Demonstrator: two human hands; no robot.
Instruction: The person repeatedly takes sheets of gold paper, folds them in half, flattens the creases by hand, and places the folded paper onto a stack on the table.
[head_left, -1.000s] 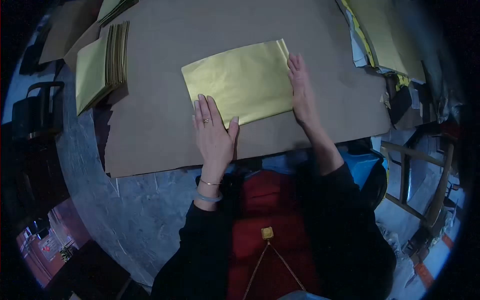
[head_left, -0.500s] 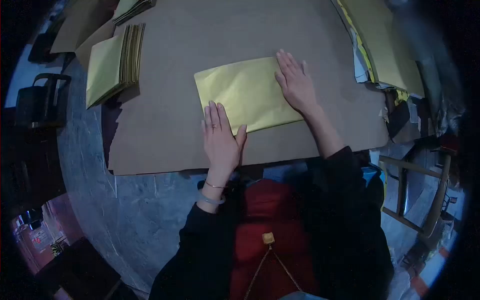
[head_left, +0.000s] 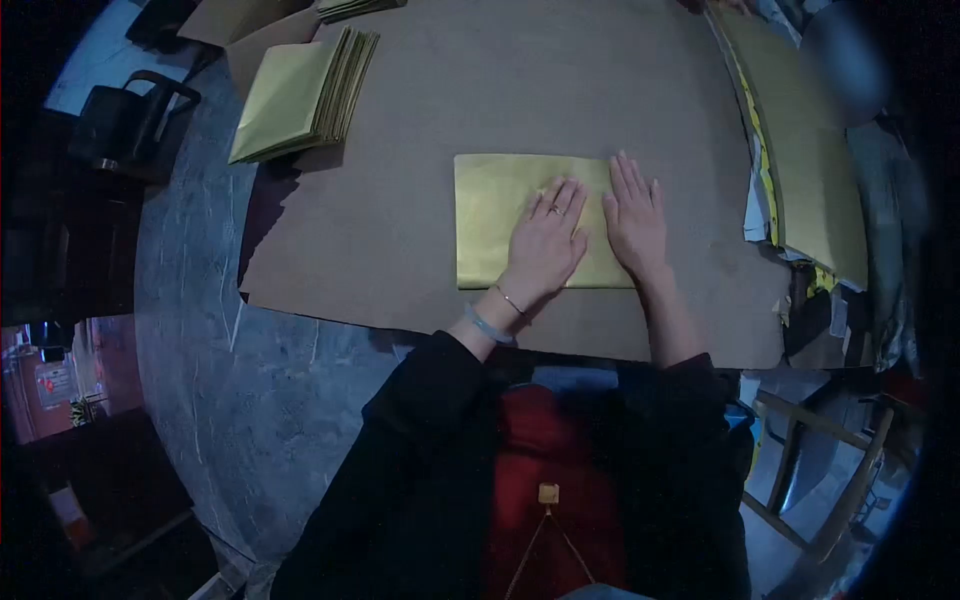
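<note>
A flat yellow paper envelope lies on the brown cardboard table cover, near the edge closest to me. My left hand rests palm down on the envelope's middle, fingers stretched out and pointing away from me. On its ring finger is a ring, and a bracelet and a bangle circle the wrist. Just beside it, my right hand lies flat over the envelope's right edge, fingers extended. Neither hand is wrapped around anything. The envelope's right end is partly hidden under my right hand.
A stack of folded yellow envelopes stands at the table's left edge, with part of another pile behind it. Larger yellow-brown sheets are piled on the right. A chair frame stands at lower right, a black container with a handle at left.
My left hand has slid from the envelope's lower left corner rightward to its middle, close to my right hand. The envelope now looks squarer to me, and the view has shifted.
</note>
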